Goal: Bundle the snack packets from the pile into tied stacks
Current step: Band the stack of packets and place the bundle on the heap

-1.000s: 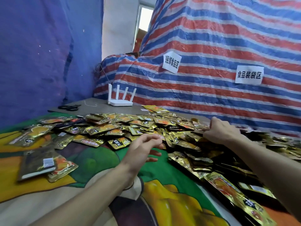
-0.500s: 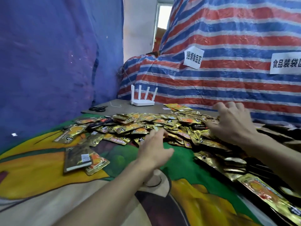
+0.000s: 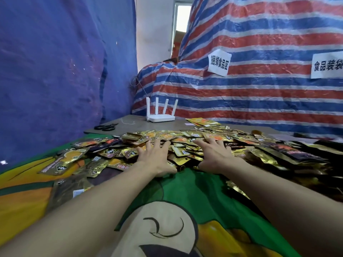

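Gold foil snack packets [image 3: 187,140] lie in a wide, loose pile under and beyond our fingertips. We have our left hand [image 3: 155,158] and right hand [image 3: 216,156] side by side, palms down, fingers spread nearly straight and pressed flat on the near edge of the pile, gripping nothing. Behind our wrists spreads a green and orange printed cloth [image 3: 185,191]. Well past the fingertips, beyond the pile, stand a white four-antenna router [image 3: 160,117] and, to its left, black-handled scissors [image 3: 105,127].
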Demonstrator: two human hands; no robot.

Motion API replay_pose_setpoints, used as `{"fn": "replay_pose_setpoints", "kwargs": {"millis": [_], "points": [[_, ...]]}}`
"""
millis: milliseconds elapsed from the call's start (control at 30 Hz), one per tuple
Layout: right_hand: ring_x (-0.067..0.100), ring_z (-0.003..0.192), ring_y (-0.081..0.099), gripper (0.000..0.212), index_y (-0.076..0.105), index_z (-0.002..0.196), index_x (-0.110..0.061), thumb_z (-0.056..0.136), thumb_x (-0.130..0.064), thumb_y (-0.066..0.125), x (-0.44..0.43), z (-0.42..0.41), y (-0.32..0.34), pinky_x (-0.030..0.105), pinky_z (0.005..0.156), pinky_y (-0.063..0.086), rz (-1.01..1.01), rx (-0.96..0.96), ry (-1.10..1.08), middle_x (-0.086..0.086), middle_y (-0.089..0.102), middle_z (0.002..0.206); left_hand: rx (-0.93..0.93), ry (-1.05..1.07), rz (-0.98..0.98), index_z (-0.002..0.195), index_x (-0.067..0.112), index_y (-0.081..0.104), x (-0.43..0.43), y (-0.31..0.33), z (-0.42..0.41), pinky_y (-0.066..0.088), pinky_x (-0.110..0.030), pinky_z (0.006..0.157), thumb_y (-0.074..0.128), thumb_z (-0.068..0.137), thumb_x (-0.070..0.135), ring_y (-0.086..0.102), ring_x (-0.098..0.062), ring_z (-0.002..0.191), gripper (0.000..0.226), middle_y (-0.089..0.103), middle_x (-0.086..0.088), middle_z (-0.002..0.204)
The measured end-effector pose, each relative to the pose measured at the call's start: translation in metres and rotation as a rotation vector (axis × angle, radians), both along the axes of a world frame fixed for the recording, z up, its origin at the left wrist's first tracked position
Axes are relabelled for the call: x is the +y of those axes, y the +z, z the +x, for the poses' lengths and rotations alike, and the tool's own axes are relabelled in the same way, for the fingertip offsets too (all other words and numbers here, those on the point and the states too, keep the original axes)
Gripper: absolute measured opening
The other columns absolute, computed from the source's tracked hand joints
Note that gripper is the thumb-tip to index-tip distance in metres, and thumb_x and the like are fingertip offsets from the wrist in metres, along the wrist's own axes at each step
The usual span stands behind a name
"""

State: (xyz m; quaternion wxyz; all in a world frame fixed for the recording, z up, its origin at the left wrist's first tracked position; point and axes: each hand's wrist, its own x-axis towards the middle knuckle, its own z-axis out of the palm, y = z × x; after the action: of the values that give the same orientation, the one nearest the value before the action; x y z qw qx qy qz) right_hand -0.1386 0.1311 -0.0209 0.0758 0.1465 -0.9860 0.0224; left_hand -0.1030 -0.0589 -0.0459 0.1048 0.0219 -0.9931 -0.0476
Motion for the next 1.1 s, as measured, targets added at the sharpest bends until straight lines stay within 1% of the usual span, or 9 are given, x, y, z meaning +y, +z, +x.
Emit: {"fn": "replay_pose_setpoints", "kwargs": {"millis": [167,300,367,467,567,700,867,1000,1100], "points": [[0.039,0.154,0.004,0.104,0.002,0.157,-0.049,0.082,-0.028,0.071,-0.008,-0.035,-0.004,0.067,0.116,0.021,-0.016,-0.059,-0.002,0.002,-0.010,0.169,-0.112,-0.119,-0.044,0.157,0.036,0.019,0.003,-0.002,-0.023,0.029,-0.066,0.110,0.067,0.078,0.063,0.033,-0.038,0.142,0.096,0.027,-0.008,0.160],[0.041,0.147,0.026,0.111,-0.003,0.159,-0.041,0.080,-0.040,0.074,-0.014,-0.046,-0.003,0.064,0.112,0.030,0.082,-0.051,0.010,0.010,0.014,0.166,-0.094,-0.178,-0.160,0.155,0.031,0.024,0.005,0.005,-0.030,0.046,-0.055,0.101,0.066,0.078,0.063,0.047,-0.035,0.128,0.093,0.045,-0.010,0.141],[0.041,0.146,0.026,0.107,0.006,0.160,-0.033,0.079,-0.040,0.076,-0.015,-0.047,-0.003,0.062,0.111,0.037,0.142,-0.021,0.004,0.014,0.019,0.162,-0.094,-0.203,-0.212,0.152,0.028,0.029,0.005,0.010,-0.030,0.049,-0.045,0.093,0.069,0.078,0.061,0.051,-0.034,0.121,0.090,0.047,-0.011,0.135],[0.037,0.134,0.036,0.072,0.043,0.142,-0.020,0.081,-0.039,0.077,-0.016,-0.044,-0.003,0.056,0.103,0.047,0.207,0.021,0.025,0.015,0.031,0.145,-0.155,-0.260,-0.279,0.149,0.020,0.028,0.008,0.017,-0.030,0.044,-0.038,0.077,0.072,0.083,0.048,0.054,-0.033,0.114,0.085,0.047,-0.014,0.131],[0.037,0.125,0.044,0.059,0.050,0.131,-0.016,0.083,-0.033,0.078,-0.014,-0.039,-0.003,0.050,0.097,0.052,0.199,0.046,0.055,0.016,0.034,0.138,-0.172,-0.278,-0.310,0.151,0.018,0.020,0.010,0.020,-0.028,0.044,-0.037,0.072,0.071,0.085,0.033,0.056,-0.032,0.109,0.084,0.048,-0.015,0.127],[0.038,0.116,0.050,0.058,0.040,0.128,-0.016,0.086,-0.030,0.077,-0.012,-0.034,-0.005,0.045,0.084,0.052,0.157,0.063,0.093,0.015,0.043,0.128,0.023,-0.217,-0.319,0.144,0.015,0.029,0.011,0.002,-0.022,0.041,-0.040,0.074,0.062,0.085,0.034,0.054,-0.032,0.101,0.071,0.048,-0.014,0.127],[0.037,0.114,0.052,0.080,0.025,0.155,-0.030,0.090,-0.018,0.069,-0.017,-0.026,-0.011,0.044,0.084,0.053,0.219,0.110,0.098,0.013,0.043,0.135,0.033,-0.079,-0.195,0.145,0.018,0.039,0.012,-0.010,-0.019,0.045,-0.055,0.099,0.056,0.095,0.043,0.046,-0.037,0.127,0.059,0.038,-0.009,0.143],[0.037,0.114,0.054,0.061,0.045,0.147,-0.029,0.090,-0.016,0.064,-0.014,-0.017,-0.012,0.045,0.085,0.053,0.171,0.165,0.089,0.008,0.048,0.131,0.145,-0.076,-0.158,0.133,0.014,0.047,0.024,-0.018,-0.010,0.046,-0.056,0.096,0.051,0.099,0.025,0.050,-0.039,0.121,0.037,0.044,-0.010,0.134],[0.034,0.106,0.059,0.051,0.057,0.136,-0.022,0.087,-0.009,0.061,-0.008,-0.005,-0.015,0.044,0.080,0.055,0.099,0.223,0.120,0.006,0.055,0.119,0.264,-0.097,-0.140,0.135,0.014,0.050,0.030,-0.026,-0.004,0.048,-0.048,0.088,0.048,0.098,0.012,0.055,-0.037,0.114,0.037,0.051,-0.009,0.130]]}}
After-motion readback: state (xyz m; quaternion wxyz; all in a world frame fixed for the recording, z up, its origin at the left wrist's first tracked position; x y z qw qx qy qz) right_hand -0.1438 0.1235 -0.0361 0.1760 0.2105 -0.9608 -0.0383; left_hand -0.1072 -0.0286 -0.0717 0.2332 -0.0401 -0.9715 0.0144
